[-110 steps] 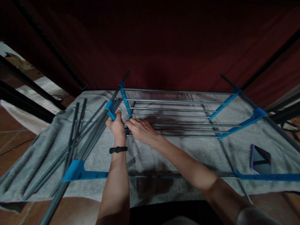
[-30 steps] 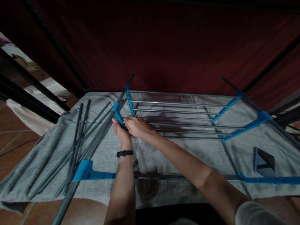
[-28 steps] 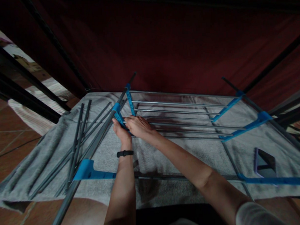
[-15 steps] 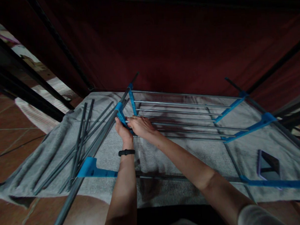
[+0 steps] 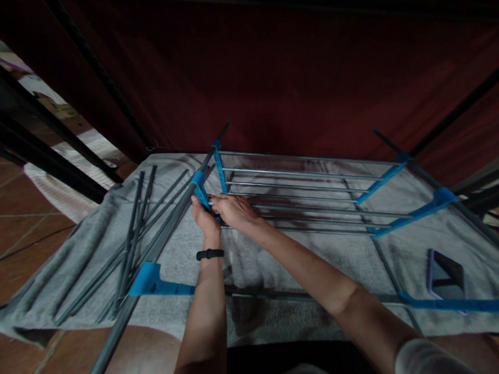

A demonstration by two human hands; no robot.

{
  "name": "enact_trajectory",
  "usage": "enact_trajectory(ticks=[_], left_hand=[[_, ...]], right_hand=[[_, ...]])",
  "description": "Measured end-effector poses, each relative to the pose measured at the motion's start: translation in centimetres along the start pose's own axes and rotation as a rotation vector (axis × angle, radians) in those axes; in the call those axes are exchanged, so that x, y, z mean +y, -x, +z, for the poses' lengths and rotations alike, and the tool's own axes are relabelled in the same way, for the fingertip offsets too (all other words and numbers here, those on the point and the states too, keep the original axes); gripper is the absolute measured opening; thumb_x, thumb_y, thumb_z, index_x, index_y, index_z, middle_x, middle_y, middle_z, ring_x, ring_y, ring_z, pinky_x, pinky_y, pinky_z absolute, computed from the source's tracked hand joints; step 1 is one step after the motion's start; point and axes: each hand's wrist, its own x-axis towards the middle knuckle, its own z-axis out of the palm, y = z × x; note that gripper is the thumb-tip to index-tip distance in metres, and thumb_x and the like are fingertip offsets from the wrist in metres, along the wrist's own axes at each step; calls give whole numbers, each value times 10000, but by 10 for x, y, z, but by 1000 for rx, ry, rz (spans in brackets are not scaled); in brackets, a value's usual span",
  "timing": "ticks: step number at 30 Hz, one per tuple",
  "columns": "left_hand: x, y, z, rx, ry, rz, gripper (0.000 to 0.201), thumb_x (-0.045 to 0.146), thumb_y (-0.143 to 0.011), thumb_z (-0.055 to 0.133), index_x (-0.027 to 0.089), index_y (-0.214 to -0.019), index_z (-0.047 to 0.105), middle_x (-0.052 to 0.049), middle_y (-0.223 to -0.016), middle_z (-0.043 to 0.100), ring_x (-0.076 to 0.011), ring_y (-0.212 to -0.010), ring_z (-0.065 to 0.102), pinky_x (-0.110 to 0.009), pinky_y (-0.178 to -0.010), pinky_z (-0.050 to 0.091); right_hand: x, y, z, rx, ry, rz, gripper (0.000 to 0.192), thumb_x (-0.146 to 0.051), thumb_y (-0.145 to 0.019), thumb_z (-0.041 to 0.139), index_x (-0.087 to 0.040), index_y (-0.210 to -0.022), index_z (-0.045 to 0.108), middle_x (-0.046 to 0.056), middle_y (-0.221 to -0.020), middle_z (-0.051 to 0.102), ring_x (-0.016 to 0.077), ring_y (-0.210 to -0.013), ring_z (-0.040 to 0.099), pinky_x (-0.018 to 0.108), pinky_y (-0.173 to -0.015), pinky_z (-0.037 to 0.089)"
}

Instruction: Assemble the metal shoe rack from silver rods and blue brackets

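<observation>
A partly built rack of grey metal tubes and blue plastic brackets lies in front of me. My left hand (image 5: 205, 219) is closed on the middle left blue bracket (image 5: 199, 189), its thumb near the bracket's upper edge. Beside it, my right hand (image 5: 235, 211) grips the left end of a metal rod (image 5: 316, 208) where it meets that bracket; the fingers hide the joint. Several rods run right to blue brackets (image 5: 394, 226) on the far side. A thick side tube (image 5: 167, 243) passes left of my left hand.
Several loose grey tubes (image 5: 130, 242) lie crossed at left on the grey blanket (image 5: 277, 263). Nearer me is another blue bracket (image 5: 163, 284). A phone (image 5: 446, 275) rests at right beside a long blue bracket (image 5: 465, 305). Dark red fabric (image 5: 269, 81) hangs behind the rack.
</observation>
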Motion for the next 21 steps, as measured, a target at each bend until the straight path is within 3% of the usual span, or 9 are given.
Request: enact_trajectory(ticks=[6,16,21], left_hand=[[3,1,3,-4,-38,-16,560,705,-863,468,176,-699,554,19,-640,541,-100,-571,515,-233,-566,408],[7,4,3,37,-62,-19,585,747,-809,529,193,-632,475,70,-559,413,-68,-505,364,-229,-511,325],[9,6,4,19,-76,-27,623,794,-779,506,185,-651,530,52,-574,486,-74,-508,422,-235,-519,346]], right_hand=[[-1,1,0,0,-24,-11,338,-283,-1045,371,-236,-1241,642,39,-1280,688,184,-1084,658,279,-885,476],[-3,-2,5,8,39,-4,353,-258,-1053,345,-202,-1265,622,64,-1265,690,197,-1063,660,300,-876,486],[0,12,10,118,89,-37,382,-309,-1060,370,-191,-1379,544,95,-1272,669,200,-1140,602,352,-1024,405]])
